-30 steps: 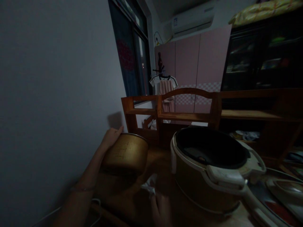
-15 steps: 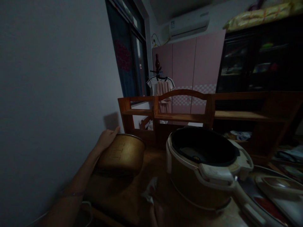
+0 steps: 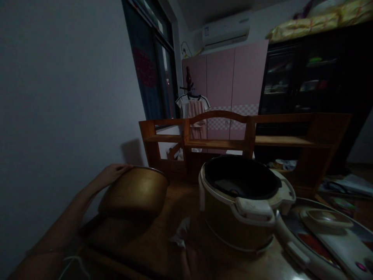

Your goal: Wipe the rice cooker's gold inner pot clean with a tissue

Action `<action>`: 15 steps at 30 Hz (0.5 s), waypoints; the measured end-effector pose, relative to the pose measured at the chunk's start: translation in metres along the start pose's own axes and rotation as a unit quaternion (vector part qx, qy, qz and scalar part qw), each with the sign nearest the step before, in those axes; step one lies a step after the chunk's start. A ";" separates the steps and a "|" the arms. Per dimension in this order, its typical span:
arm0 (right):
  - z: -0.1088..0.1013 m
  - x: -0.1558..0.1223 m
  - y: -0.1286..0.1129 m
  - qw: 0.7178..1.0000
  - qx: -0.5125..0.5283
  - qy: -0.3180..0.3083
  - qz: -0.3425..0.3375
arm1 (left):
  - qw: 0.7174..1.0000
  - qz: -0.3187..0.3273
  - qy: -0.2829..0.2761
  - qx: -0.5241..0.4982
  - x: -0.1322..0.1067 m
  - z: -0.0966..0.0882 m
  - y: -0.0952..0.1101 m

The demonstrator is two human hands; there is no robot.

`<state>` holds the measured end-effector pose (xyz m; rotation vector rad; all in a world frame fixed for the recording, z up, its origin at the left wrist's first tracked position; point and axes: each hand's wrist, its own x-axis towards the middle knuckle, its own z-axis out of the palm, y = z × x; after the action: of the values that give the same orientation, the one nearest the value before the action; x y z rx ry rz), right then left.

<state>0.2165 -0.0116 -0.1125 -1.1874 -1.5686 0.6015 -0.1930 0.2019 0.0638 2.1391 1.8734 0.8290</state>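
Observation:
In dim light, my left hand grips the far rim of a gold inner pot, which is tilted just above the wooden table at the left. To its right stands an open rice cooker with an empty dark cavity, its lid swung down at the lower right. My right hand is a dark shape at the bottom edge, closed on a crumpled white cloth.
A wooden shelf rack stands behind the cooker. A grey wall runs along the left, with a dark window behind. A white cord lies by my left forearm. Pink wardrobes and a dark cabinet stand at the back.
The view has shifted, so everything sits further left in frame. My left hand has slid over the pot's rim and the pot has tipped its base more toward me. My right hand sank lower.

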 end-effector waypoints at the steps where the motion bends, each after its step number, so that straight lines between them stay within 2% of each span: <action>1: -0.001 0.000 0.000 0.999 -0.030 -0.007 -0.010 | 1.000 0.012 -0.004 -0.006 -0.003 0.000 0.006; 7: -0.006 0.004 -0.006 0.993 -0.112 -0.021 -0.036 | 0.997 0.071 -0.012 -0.026 -0.010 0.001 0.041; 10: -0.010 0.008 -0.013 0.990 -0.134 -0.029 -0.040 | 0.995 0.094 -0.020 -0.003 -0.008 0.009 0.054; 15: -0.016 0.011 -0.020 0.986 -0.157 -0.050 -0.041 | 0.994 0.083 0.039 0.061 -0.010 0.031 0.076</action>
<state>0.2242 -0.0127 -0.0860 -1.3334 -1.8371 0.3738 -0.1124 0.1851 0.0719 2.3976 1.8466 0.8613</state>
